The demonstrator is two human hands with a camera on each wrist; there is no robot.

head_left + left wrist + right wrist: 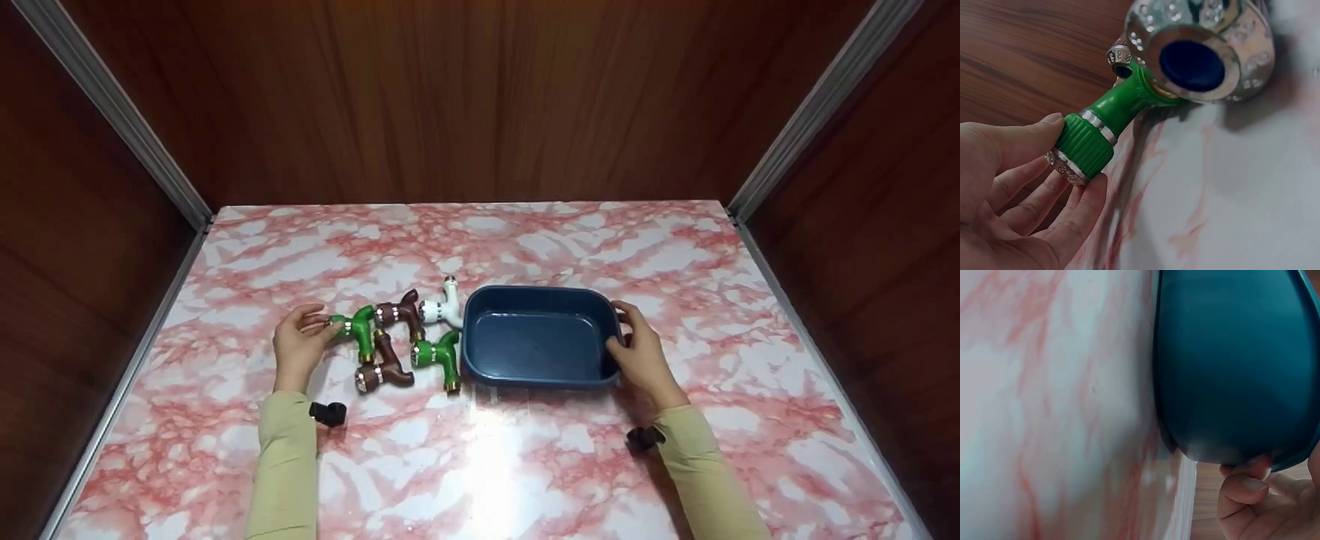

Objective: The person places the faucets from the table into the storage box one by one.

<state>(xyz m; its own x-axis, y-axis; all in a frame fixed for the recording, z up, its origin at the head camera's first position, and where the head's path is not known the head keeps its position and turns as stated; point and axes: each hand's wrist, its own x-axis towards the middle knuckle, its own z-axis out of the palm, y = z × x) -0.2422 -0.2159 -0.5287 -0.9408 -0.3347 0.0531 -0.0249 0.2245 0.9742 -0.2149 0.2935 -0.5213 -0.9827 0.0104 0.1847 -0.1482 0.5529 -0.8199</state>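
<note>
My left hand (298, 343) pinches the ribbed knob end of the leftmost green tap (1085, 147) between thumb and fingers. Its other end lies toward a brown tap (401, 313) and a second brown tap (388, 369). Further right are a white tap (444, 309) and another green tap (441, 355), both close against a dark blue plastic tub (537, 383). With the thumb over the rim, my right hand (643, 360) grips the tub's right end. Some of its fingers, outside the wall, are hidden in the head view. Nothing lies in the tub.
A pink-and-white marbled tabletop (420, 465) bears everything. Brown wood-grain panels (480, 97) stand behind it and along both sides, with grey metal strips at the corners. A black wrist camera mount (328, 414) sticks out from the left sleeve, another (643, 438) from the right.
</note>
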